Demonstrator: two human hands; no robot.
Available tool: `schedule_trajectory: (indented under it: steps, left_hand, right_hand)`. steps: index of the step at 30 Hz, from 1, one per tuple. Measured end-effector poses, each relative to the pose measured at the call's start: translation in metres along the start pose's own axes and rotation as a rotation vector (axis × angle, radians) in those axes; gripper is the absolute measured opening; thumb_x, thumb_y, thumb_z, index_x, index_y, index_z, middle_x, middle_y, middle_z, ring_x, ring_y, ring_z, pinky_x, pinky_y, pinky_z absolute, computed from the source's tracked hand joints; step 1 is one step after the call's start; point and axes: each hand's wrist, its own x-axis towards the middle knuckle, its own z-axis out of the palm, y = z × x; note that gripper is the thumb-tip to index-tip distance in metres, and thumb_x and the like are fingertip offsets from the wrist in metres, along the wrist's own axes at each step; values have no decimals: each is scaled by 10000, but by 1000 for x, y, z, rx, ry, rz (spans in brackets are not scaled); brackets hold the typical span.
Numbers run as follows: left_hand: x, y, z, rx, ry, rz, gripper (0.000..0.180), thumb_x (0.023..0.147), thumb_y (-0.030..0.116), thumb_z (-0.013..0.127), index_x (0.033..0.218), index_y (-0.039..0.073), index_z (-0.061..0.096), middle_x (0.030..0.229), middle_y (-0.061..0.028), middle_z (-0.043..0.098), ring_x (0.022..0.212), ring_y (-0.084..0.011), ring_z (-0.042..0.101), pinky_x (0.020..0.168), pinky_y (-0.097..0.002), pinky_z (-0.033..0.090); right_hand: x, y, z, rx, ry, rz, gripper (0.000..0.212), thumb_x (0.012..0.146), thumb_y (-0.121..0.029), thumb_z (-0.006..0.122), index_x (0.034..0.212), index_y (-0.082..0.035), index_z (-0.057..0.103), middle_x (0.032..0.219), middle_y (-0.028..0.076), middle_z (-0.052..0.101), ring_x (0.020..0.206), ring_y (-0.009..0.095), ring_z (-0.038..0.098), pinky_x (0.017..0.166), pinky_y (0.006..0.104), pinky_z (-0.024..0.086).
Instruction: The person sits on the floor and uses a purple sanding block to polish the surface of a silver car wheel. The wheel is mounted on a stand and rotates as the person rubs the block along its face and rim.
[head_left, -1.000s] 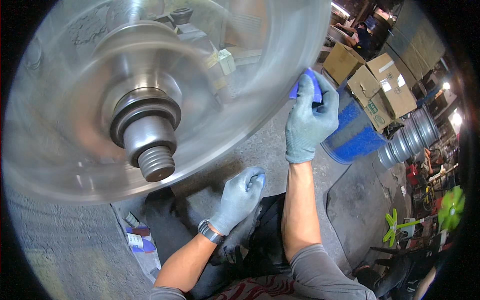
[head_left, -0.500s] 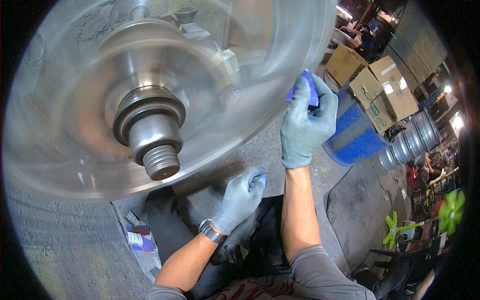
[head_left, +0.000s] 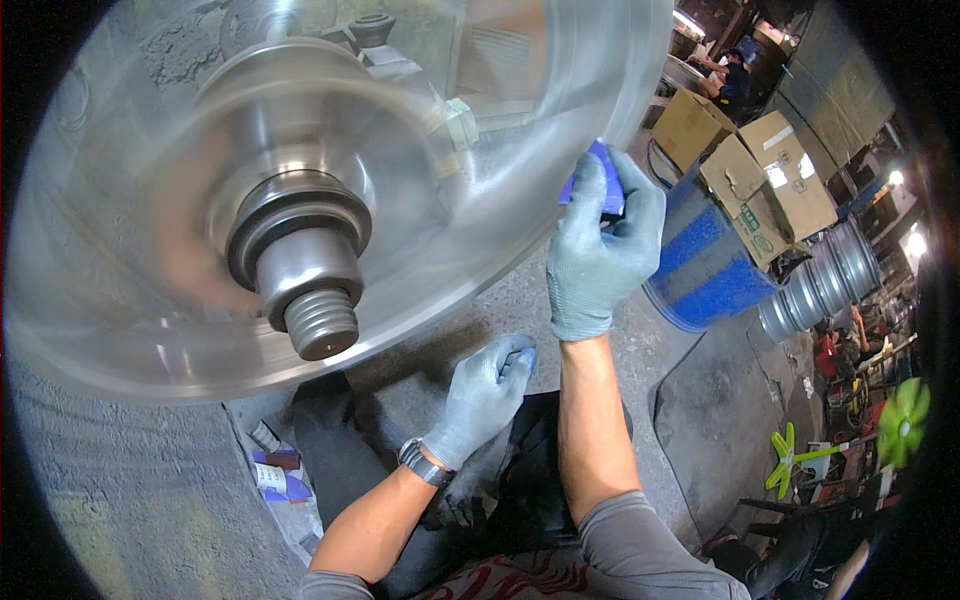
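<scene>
The raised right hand point(head_left: 600, 255) pinches a purple pad point(head_left: 611, 190); the left hand point(head_left: 482, 398) curls closed below.

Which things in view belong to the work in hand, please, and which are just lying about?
Seemingly in use:
- purple pad, in the right hand
- blurred, spinning wheel
- threaded shaft

Apparently just lying about:
- cardboard boxes
- blue drum
- silver rims

A workshop: spinning wheel point(head_left: 400, 220), threaded spindle point(head_left: 322, 322), stacked metal rims point(head_left: 825, 275).
</scene>
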Motion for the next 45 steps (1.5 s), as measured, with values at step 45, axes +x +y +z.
schedule_trajectory:
  steps: [45]
  left_hand:
    - [0, -12, 1, 45, 85, 101, 134, 949, 81, 674, 1044, -13, 660, 952, -290, 689, 923, -509, 680, 752, -532, 541]
  right_hand:
    - [-16, -32, 11, -23, -5, -133, 173, 957, -56, 800, 1125, -22, 782, 823, 62, 667, 680, 136, 594, 632, 298, 471]
